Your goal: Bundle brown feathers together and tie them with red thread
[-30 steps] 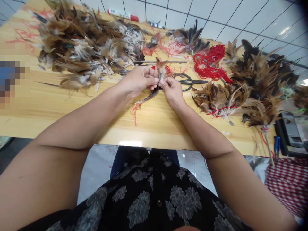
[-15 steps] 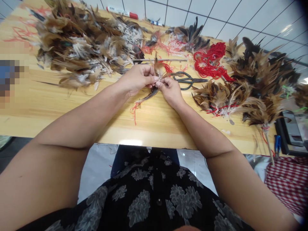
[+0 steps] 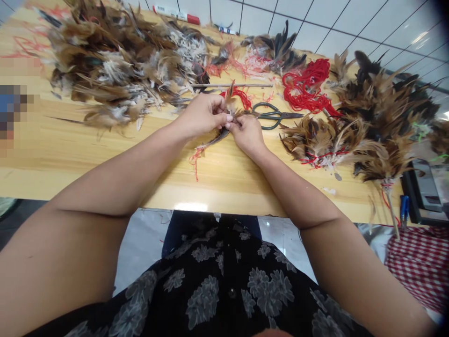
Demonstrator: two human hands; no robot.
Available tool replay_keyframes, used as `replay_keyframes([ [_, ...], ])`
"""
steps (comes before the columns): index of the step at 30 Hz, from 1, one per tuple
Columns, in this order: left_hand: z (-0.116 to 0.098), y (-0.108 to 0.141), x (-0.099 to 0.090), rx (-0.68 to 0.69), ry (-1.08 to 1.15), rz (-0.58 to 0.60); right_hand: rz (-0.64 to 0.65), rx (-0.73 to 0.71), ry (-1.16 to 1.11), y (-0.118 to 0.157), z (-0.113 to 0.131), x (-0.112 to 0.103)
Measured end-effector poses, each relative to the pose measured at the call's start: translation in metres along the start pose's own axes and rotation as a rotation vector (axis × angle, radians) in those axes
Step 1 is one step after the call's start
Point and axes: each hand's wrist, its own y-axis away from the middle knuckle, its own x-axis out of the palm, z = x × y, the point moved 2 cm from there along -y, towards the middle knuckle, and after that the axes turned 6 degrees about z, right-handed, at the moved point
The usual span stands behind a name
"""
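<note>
Fingers (image 3: 222, 118) of the left hand (image 3: 201, 113) and right hand (image 3: 250, 135) are pinched above the counter (image 3: 238, 187).
Between feather pile (image 3: 112, 68) and scissors (image 3: 276, 115), a feather tuft (image 3: 229, 103) is gripped by both; gathering seems in hand, steady pinching probably called for next.

Over the tabletop (image 3: 224, 187), my left grip (image 3: 206, 114) and right grip (image 3: 248, 135) meet, pinching small brown feathers (image 3: 229, 100) between them; dark scissors (image 3: 280, 115) lie near my right grip, red string (image 3: 308, 84) beyond
</note>
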Motion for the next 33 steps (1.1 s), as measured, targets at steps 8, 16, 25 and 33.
replay_keyframes([
  [8, -0.003, 0.001, 0.002, -0.056, 0.06, -0.02, 0.01, -0.019, -0.171, 0.001, -0.002, 0.0],
  [16, -0.008, 0.003, 0.004, -0.04, -0.019, -0.009, 0.026, -0.075, 0.006, 0.003, 0.003, 0.001],
  [25, 0.006, -0.005, 0.001, -0.005, -0.067, -0.112, 0.035, -0.094, 0.074, 0.005, 0.001, 0.004],
  [33, 0.0, -0.005, -0.014, 0.013, 0.245, -0.017, -0.027, -0.056, -0.455, -0.007, -0.021, -0.004],
])
